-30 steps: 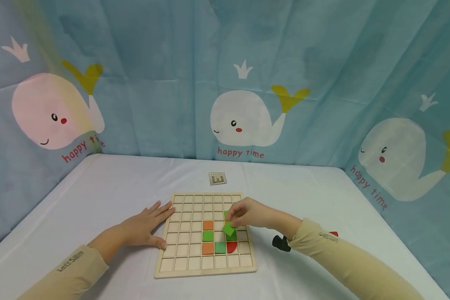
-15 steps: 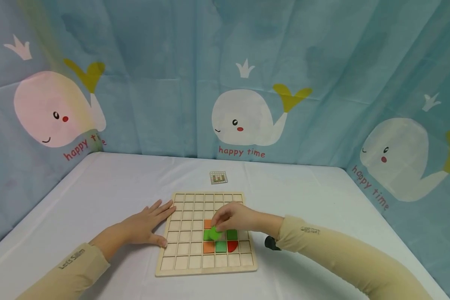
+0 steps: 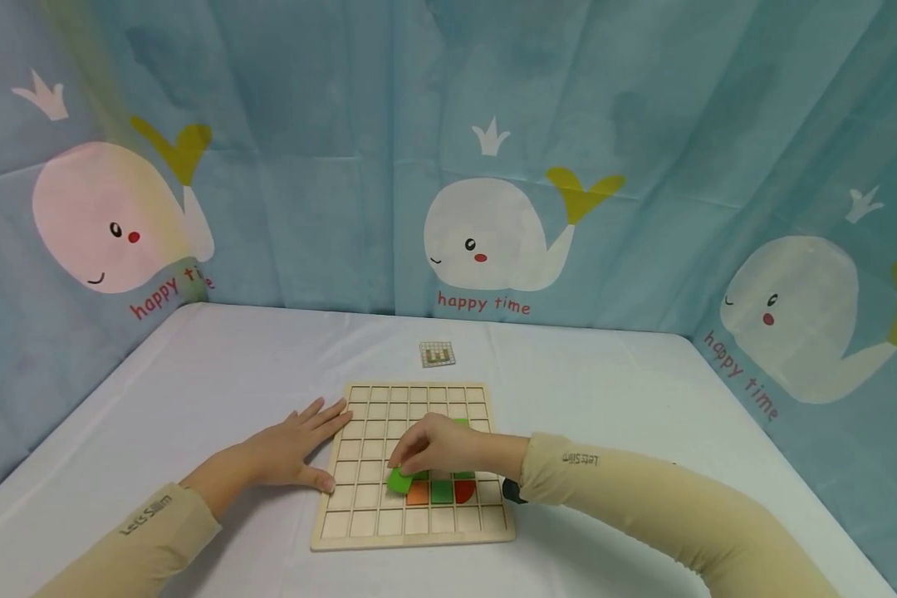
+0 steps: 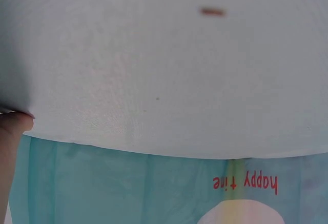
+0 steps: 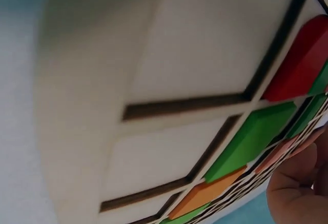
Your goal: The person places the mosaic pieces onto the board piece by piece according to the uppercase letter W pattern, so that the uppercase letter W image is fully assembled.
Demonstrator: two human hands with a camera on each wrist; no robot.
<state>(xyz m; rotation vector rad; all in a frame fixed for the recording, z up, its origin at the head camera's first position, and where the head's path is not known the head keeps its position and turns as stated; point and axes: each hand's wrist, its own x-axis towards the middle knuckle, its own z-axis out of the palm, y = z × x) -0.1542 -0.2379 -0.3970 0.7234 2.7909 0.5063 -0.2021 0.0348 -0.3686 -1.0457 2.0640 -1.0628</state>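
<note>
My right hand (image 3: 441, 444) pinches a bright green tile (image 3: 399, 481) low over the left of the coloured tiles on the wooden grid board (image 3: 414, 542). In the board's squares lie an orange tile (image 3: 417, 493), a darker green tile (image 3: 442, 492) and a red round-edged tile (image 3: 465, 492). Beyond the hand another green tile (image 3: 459, 422) shows; the hand hides other squares. The right wrist view has a green tile (image 5: 251, 139) and an orange tile (image 5: 207, 196) in a row beyond the red one. With fingers spread, my left hand (image 3: 287, 448) rests at the board's left edge.
A small card (image 3: 437, 355) with a grid pattern lies behind the board on the white tablecloth (image 3: 598, 382). A black object (image 3: 512, 491) sits right of the board, partly under the right forearm. A blue whale-print curtain (image 3: 329, 232) closes the back.
My right hand has carried the bright green tile leftward across the board, from its right side to beside the left column of tiles. The left hand stays in place.
</note>
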